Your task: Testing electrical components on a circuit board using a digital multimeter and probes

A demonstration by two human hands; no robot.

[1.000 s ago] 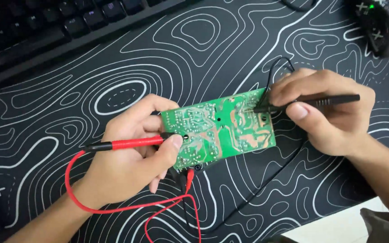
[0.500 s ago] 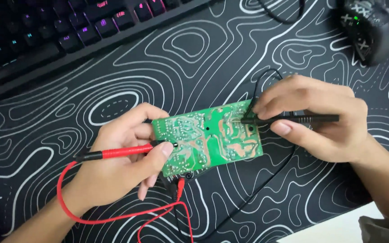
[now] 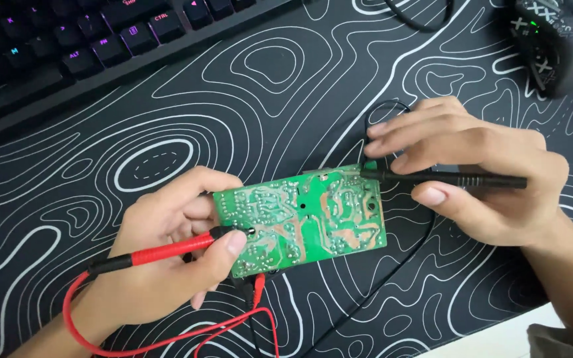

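- Keyboard (image 3: pixel 101 46): cut off by top and left edges, only a few key rows show; key legends too small/blurred to tell.
- Mouse (image 3: pixel 555 40): top part out of frame at upper right.
- Red probe (image 3: pixel 167 250) tip: hidden under left hand (image 3: pixel 167 265) thumb where it meets the circuit board (image 3: pixel 300 222); exact contact pt can't be told.
- Board's left edge and underside hidden by left-hand fingers.
- Black probe (image 3: pixel 445 178): rear end covered by right hand (image 3: pixel 479 179).
- Red lead (image 3: pixel 167 335) and black lead (image 3: pixel 379 278) run off bottom edge.
- Both forearms cut off by frame.
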